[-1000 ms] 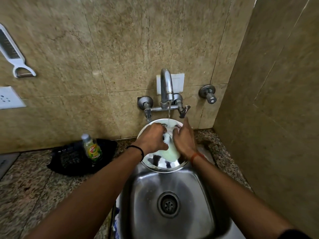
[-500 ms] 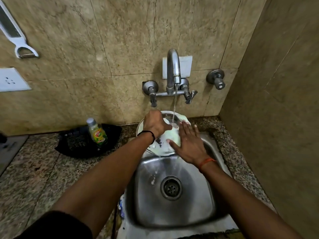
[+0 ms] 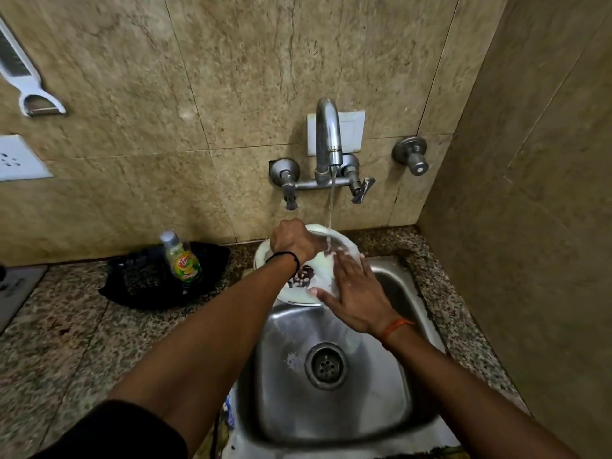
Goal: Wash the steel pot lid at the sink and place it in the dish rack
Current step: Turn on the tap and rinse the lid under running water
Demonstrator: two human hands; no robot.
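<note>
The round steel pot lid (image 3: 319,270) is held tilted over the back of the steel sink (image 3: 381,395), under the water running from the wall tap (image 3: 328,144). My left hand (image 3: 291,241) grips the lid's upper left rim. My right hand (image 3: 354,293) lies flat with fingers spread on the lid's wet, soapy face. Part of the lid is hidden behind both hands. No dish rack is in view.
A dish soap bottle (image 3: 182,260) stands on a black tray (image 3: 139,283) on the granite counter (image 3: 66,342) left of the sink. A peeler (image 3: 26,81) hangs on the tiled wall. A side wall (image 3: 530,226) closes in on the right.
My right hand has slid down and spread flat across the lid. The lid has tipped further toward the back of the sink under the stream, and the view has shifted up.
</note>
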